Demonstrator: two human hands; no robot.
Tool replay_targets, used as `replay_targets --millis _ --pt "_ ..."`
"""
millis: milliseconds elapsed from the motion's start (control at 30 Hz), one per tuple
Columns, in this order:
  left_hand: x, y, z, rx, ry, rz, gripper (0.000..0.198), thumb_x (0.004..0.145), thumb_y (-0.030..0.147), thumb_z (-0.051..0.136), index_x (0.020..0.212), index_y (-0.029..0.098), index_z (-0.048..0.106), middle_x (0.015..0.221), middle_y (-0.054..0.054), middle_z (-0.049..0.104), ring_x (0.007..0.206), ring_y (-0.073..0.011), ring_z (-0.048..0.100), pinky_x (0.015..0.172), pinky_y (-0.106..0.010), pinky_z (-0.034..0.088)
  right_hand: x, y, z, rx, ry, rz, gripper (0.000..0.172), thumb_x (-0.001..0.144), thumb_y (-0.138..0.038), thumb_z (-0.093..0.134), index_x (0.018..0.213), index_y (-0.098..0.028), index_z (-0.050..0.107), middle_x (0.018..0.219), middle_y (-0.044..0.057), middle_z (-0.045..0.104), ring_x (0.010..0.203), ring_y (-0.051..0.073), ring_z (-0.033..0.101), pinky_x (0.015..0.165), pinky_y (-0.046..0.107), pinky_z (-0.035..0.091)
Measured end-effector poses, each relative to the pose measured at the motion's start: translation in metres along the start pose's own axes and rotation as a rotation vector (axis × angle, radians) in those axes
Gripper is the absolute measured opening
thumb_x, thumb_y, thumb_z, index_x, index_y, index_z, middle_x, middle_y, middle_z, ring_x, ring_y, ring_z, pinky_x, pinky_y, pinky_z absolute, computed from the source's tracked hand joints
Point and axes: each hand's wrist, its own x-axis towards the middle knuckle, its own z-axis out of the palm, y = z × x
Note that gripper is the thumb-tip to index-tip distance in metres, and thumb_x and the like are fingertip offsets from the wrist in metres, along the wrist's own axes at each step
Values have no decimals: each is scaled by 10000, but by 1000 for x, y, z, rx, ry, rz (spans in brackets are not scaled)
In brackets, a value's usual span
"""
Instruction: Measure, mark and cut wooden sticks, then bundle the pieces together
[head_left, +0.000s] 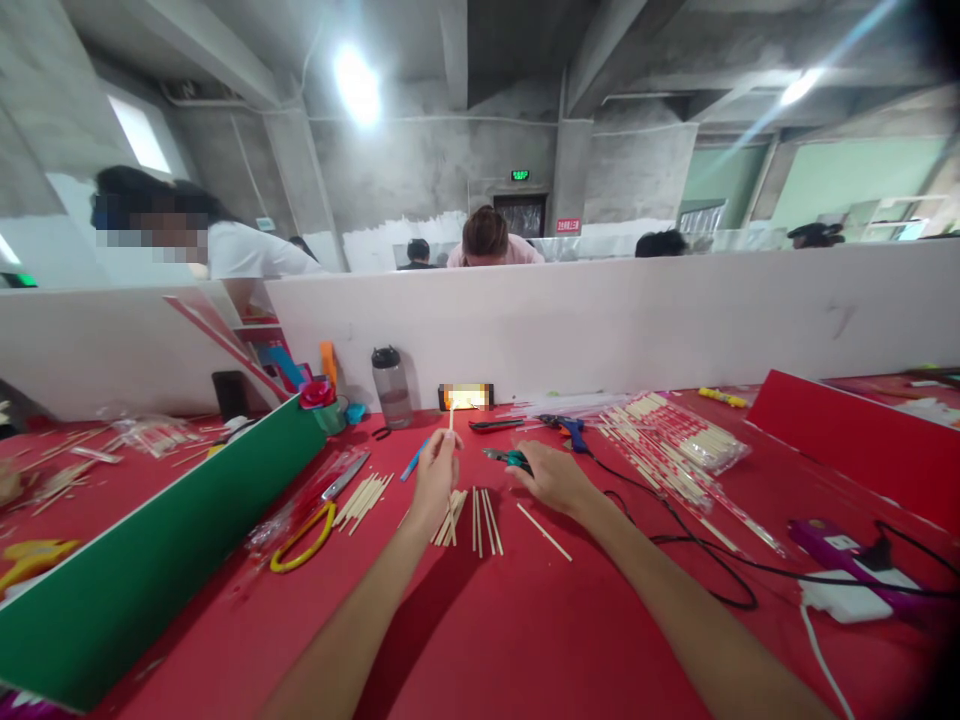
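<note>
My left hand is closed in a pinch on a thin wooden stick that it holds upright above the red table. Under it lie several cut wooden sticks in small bunches. My right hand rests on the table with its fingers on teal-handled pliers. One loose stick lies just below that hand.
A blue glue gun with a black cord lies beyond my right hand, next to packs of chopsticks. Yellow-handled scissors, more sticks, a grey bottle, a phone, a green divider, a purple glue gun. People sit behind the white partition.
</note>
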Motion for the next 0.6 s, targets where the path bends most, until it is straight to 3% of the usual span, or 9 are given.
replay_targets --millis 100,233,400,500,600 --pt "3 -2 -3 -217 -59 -140 268 824 431 588 793 194 467 709 60 482 395 -16 210 373 -175 119 -5 18 6 -133 -22 110 435 949 -545 451 1091 -148 559 1014 146 624 945 278 589 760 327 395" --pt "6 -3 -6 -373 -166 -257 258 809 401 614 804 184 475 657 62 462 393 -12 204 367 -168 102 -11 42 17 -260 -90 211 488 918 -553 499 1129 -119 565 1109 206 595 1040 341 551 838 421 397" --pt "8 -3 -7 -515 -165 -338 224 808 340 622 798 177 468 605 79 404 391 -14 203 363 -165 106 -11 51 17 -269 -118 250 489 879 -533 566 1126 -112 589 1143 220 587 1076 354 536 889 469 385" --pt "8 -3 -6 -555 -165 -361 237 798 328 650 796 172 472 601 81 399 404 -18 235 366 -156 142 -7 39 7 -155 -61 174 427 860 -480 608 1113 -136 609 1133 188 609 1077 316 549 920 431 384" --pt "5 -4 -4 -565 -172 -364 261 797 349 670 797 168 482 595 82 400 413 -22 255 373 -151 186 -5 13 -4 251 -76 46 324 913 -428 544 1080 -163 625 1014 112 676 893 206 623 825 311 439"
